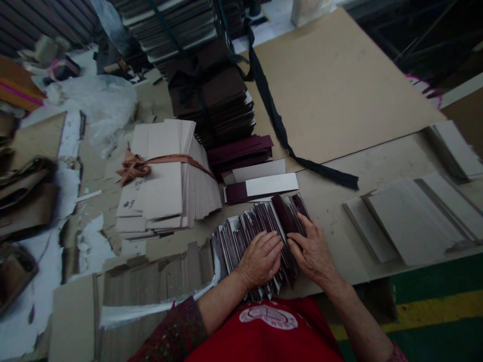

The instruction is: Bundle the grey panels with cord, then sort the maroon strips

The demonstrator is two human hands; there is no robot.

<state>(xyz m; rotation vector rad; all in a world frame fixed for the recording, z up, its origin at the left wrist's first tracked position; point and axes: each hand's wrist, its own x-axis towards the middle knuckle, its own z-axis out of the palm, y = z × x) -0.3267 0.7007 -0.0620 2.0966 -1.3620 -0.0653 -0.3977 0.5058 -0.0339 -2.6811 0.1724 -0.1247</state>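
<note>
In front of my body, a row of thin maroon-and-white card strips (236, 241) stands on edge, packed closely and leaning. My left hand (261, 259) lies over the top of the row, palm down, with its fingers stretched out together. At the row's right end, a wider maroon strip (284, 213) leans over. My right hand (313, 249) has its thumb and forefinger on this strip's lower right edge, the other fingers curled beneath. Just beyond the row lie a flat maroon strip with a white piece (271, 184) and a maroon stack (241, 153).
A cardboard bundle (162, 176) tied with brown cloth stands left. Behind it sits a dark tied stack (211, 100). A black cloth strip (277, 125) crosses a large board (339, 85). Grey boards (407, 216) lie right; more cards (158, 281) stand front left.
</note>
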